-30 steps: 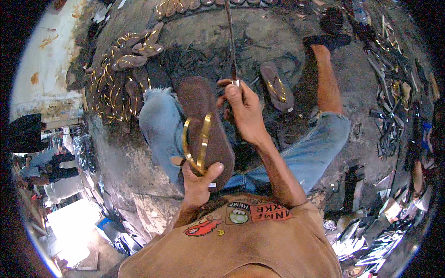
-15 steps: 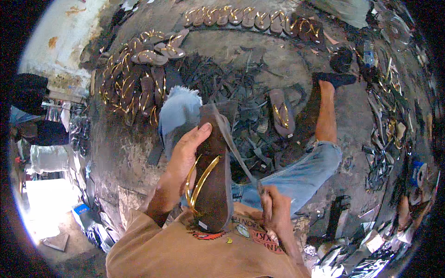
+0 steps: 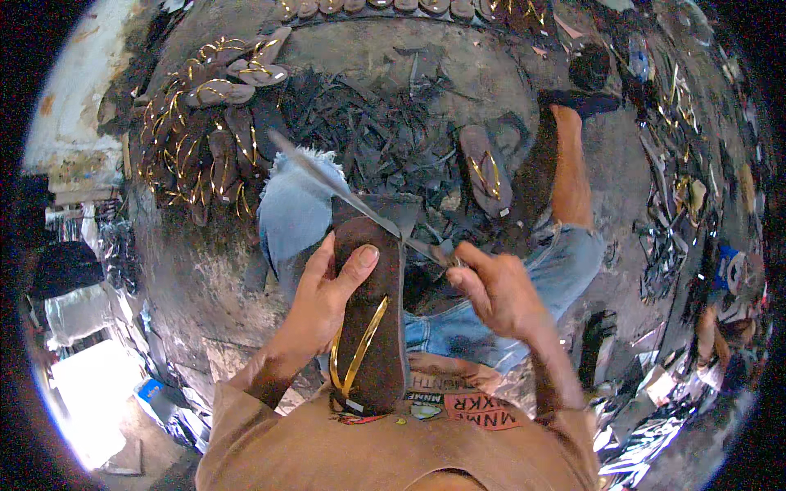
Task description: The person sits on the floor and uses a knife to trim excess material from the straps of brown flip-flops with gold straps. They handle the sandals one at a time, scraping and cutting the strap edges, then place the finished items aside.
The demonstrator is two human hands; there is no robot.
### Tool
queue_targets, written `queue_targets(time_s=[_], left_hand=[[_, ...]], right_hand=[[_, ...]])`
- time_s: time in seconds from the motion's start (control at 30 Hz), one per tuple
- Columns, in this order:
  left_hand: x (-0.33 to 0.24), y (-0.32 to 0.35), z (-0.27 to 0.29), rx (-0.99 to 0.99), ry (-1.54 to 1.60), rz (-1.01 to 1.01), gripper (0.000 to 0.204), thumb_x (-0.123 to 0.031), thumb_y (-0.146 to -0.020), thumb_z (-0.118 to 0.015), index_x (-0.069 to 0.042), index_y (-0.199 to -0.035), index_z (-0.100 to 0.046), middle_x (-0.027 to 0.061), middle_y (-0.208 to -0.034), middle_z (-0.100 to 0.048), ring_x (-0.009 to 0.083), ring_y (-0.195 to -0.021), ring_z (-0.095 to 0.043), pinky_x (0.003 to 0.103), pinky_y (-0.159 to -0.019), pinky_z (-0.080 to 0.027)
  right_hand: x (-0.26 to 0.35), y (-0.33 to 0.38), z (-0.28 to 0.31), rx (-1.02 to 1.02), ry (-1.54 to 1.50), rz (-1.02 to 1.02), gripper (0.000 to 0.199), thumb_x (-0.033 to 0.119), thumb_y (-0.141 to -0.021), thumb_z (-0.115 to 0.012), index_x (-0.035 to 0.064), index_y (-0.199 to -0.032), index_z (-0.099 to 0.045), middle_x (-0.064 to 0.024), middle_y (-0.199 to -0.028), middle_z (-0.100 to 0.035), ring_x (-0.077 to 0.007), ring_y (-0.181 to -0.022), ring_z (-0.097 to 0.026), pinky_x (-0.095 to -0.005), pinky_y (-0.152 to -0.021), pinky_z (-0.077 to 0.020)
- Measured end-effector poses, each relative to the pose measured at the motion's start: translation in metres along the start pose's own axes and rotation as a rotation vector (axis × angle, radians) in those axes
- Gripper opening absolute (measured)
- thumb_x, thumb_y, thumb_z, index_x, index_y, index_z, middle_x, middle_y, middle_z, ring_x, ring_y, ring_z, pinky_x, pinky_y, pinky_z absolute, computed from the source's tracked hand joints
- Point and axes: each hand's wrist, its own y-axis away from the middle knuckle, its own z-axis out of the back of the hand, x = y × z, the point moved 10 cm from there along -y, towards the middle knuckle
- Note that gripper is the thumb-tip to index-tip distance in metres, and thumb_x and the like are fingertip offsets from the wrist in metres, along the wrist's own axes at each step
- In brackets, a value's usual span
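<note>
Black scraps (image 3: 352, 123) spread widely. Left of the scraps sits a heap of gold-strapped sandals (image 3: 221, 155). On the scraps' near side, a brown sandal (image 3: 378, 340) is clamped in the left hand (image 3: 327, 282); right of the scraps lies another sandal (image 3: 483, 172). The right hand (image 3: 498, 290), apart from the left, is wrapped around a knife (image 3: 360, 205) slanting past the brown sandal's toe.

The dark, stained floor (image 3: 491, 82) bears a heap of gold-strapped sandals (image 3: 219, 94) at left; black scraps (image 3: 360, 123) scattered mid-floor; one sandal (image 3: 473, 146) to their right; a row of sandals (image 3: 434, 6) farther off.
</note>
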Motion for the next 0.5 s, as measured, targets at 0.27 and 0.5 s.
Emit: queue_targets(time_s=[0.27, 0.5], left_hand=[[0.006, -0.004, -0.005, 0.113, -0.139, -0.018, 0.045, -0.027, -0.101, -0.063, -0.005, -0.136, -0.047, 0.0047, -0.117, -0.062, 0.0127, -0.102, -0.06, 0.03, -0.088, -0.052], [-0.035, 0.016, -0.053, 0.388, 0.469, -0.171, 0.039, -0.02, -0.099, -0.06, -0.001, -0.132, -0.054, 0.0161, -0.135, -0.06, 0.0286, -0.126, -0.058, 0.041, -0.106, -0.048]], right_hand=[[0.054, -0.069, 0.025, 0.317, 0.026, 0.33, 0.054, 0.046, -0.105, -0.043, 0.0071, -0.142, -0.047, -0.024, -0.077, -0.064, -0.0419, -0.074, -0.064, -0.0496, -0.069, -0.0479], [0.033, -0.012, 0.064, -0.243, -0.457, 0.173, 0.048, 0.024, -0.104, -0.046, 0.0133, -0.151, -0.039, -0.014, -0.071, -0.061, -0.0236, -0.061, -0.056, -0.0375, -0.064, -0.0464]])
